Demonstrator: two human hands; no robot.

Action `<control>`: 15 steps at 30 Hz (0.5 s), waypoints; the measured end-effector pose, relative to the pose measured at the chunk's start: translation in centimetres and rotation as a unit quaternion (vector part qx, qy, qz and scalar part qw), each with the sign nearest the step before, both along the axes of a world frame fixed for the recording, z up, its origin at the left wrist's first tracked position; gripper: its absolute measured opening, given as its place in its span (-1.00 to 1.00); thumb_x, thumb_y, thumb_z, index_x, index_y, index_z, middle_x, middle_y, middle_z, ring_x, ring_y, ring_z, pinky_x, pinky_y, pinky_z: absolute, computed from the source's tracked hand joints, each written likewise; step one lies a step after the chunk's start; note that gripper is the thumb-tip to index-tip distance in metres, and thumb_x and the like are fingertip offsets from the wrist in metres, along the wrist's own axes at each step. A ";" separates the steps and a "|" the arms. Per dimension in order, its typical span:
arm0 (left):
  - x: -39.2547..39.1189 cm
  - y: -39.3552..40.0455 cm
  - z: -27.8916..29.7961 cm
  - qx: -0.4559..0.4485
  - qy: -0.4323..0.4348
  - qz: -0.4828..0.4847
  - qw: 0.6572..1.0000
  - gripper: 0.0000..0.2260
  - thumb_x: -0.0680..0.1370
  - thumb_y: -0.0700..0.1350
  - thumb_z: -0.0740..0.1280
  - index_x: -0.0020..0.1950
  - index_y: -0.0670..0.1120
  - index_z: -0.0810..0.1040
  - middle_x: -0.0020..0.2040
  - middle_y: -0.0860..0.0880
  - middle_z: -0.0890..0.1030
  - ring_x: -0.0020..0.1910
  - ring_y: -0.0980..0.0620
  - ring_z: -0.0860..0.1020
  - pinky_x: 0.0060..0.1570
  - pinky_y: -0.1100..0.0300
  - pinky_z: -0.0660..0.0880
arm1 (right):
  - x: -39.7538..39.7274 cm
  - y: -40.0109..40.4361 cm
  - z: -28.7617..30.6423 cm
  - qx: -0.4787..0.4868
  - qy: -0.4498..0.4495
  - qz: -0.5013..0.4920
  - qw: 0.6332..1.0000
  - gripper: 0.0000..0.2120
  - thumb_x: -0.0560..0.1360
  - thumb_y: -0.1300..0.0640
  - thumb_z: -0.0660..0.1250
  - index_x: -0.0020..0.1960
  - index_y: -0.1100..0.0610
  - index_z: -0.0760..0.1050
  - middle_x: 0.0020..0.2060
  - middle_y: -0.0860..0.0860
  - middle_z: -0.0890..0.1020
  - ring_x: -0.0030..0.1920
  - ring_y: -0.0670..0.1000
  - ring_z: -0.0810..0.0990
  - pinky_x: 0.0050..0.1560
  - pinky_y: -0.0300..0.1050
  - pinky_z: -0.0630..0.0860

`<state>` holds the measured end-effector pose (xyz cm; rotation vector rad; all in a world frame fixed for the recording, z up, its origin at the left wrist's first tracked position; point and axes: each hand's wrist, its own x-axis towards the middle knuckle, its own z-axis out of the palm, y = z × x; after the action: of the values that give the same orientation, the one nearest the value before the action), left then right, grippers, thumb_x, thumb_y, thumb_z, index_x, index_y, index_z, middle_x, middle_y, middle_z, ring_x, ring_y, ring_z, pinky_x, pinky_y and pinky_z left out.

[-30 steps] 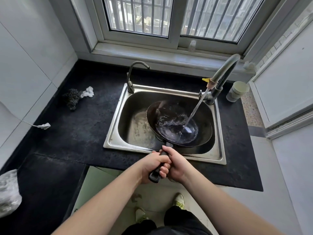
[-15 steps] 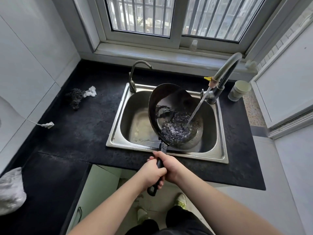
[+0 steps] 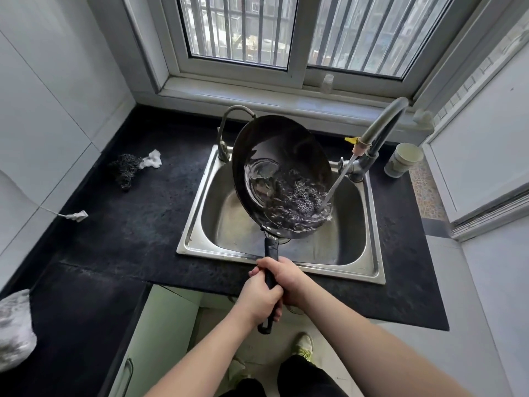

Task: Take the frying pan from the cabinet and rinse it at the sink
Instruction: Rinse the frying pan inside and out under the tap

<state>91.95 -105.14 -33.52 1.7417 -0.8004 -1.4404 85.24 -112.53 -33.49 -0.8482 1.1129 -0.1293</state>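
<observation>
I have both hands on the handle (image 3: 270, 262): left hand (image 3: 259, 300) wrapped nearer the end, right hand (image 3: 287, 277) clamped just ahead. The frying pan (image 3: 282, 179) hangs tilted over the sink (image 3: 372, 270), water from the tap (image 3: 380, 130) pooling at its low edge. I judge it rigid, heavy, front-loaded, wet; grip stays on the handle only.

Both forearms bare, no sleeves in view. Black trousers (image 3: 303, 379). Light shoes with yellow-green accents (image 3: 305, 346). No rings or watch visible.
</observation>
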 end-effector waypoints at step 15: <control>-1.5 -1.8 -0.2 -0.040 -0.031 -0.012 0.999 -0.80 0.50 -0.31 0.20 0.09 -0.13 0.41 -0.54 -0.14 0.49 -0.62 -0.08 0.44 -0.59 0.19 0.41 | -1.6 -2.2 -0.4 -0.016 -0.037 0.003 0.999 -0.72 0.54 0.18 0.24 -0.31 0.18 0.57 -0.27 0.10 0.64 -0.34 0.02 0.56 -0.23 -0.14 0.50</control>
<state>90.49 -106.96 -33.71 1.7295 -0.9028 -1.3571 83.61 -114.70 -33.86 -0.8684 1.0403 -0.1724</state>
